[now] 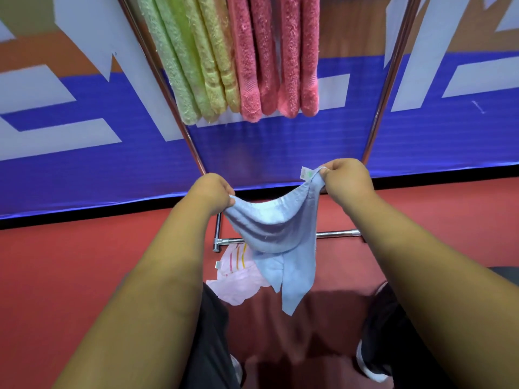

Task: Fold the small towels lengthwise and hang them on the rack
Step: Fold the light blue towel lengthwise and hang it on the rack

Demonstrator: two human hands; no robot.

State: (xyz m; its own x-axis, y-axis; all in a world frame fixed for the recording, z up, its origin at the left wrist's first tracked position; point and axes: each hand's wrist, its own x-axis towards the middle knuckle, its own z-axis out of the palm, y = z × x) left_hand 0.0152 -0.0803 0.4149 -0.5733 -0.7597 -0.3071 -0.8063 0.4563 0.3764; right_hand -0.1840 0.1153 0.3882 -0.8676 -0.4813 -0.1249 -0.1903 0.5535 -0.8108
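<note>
While the blue towel (276,234) hung in the air between both hands, we noted open room on either side of it, bounded by the two slanted chrome uprights of the rack (391,80) and the low crossbar behind the cloth. The left hand (212,193) held one upper corner in a closed grip; the right hand (344,175) pinched the opposite corner, beside a small white label, slightly higher. On the rail above, the green towels (191,60) and pink towels (276,57) hung folded, touching side by side, with bare rail to their right. The red floor (84,262) lay below, meeting a blue and white banner (84,169) behind the rack. A pale pink striped towel (238,279) lay crumpled on the floor near the crossbar. The blue towel sagged in the middle, its loose lower corners pointing down.
</note>
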